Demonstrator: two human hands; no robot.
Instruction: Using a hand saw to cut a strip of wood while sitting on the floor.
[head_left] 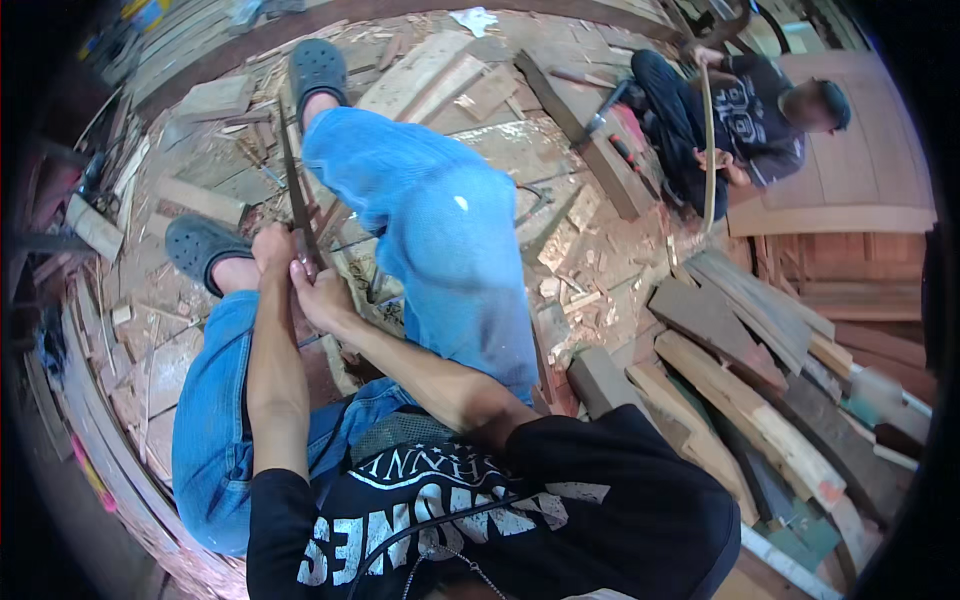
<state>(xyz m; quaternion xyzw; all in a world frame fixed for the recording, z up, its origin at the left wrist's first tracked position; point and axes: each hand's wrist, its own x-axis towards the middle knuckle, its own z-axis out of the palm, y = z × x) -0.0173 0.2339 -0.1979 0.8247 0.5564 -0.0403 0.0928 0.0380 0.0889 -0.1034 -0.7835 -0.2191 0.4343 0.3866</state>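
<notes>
I sit with my blue-jeaned legs bent. My left hand (272, 247) and my right hand (322, 295) are closed one beside the other on a long, narrow dark tool (293, 185), whose far end points up toward my right foot in a grey clog (318, 65); I cannot tell exactly what tool it is. My right hand is lower, its thumb along the tool. My other clogged foot (200, 250) is left of my hands. A piece of wood (340, 365) lies between my legs, partly hidden by my arms.
Scattered offcuts and wood chips (565, 290) cover much of the floor. A dark beam (610, 175) lies near a seated co-worker (770, 115), who grips a long pale strip (708, 190). Planks and blocks (750, 420) are piled at the right, below a wooden panel (840, 190).
</notes>
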